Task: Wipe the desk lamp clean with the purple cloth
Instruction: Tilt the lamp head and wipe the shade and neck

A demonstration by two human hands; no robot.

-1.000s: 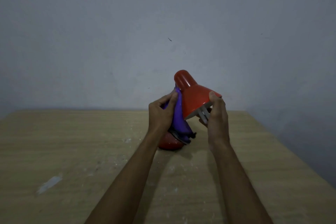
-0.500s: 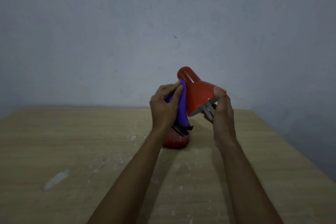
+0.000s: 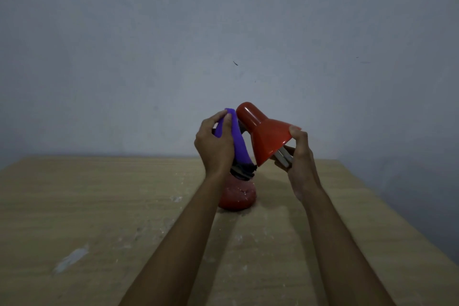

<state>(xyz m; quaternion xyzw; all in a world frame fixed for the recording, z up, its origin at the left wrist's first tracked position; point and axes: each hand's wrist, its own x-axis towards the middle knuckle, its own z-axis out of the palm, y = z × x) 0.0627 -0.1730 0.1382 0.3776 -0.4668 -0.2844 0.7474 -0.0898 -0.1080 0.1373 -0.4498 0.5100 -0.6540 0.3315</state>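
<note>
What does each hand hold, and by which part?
The left hand grips the purple cloth near its upper end. The right hand holds the red lamp shade by its rim.

The red desk lamp (image 3: 250,119) stands just right of the frame's centre. Its round base (image 3: 238,196) is the lowest part. Its cone shade (image 3: 270,143) tilts down toward the right, and a white bulb (image 3: 283,158) shows under the rim. The purple cloth (image 3: 238,141) lies wrapped along the neck, just left of the shade, folded over at the top.
</note>
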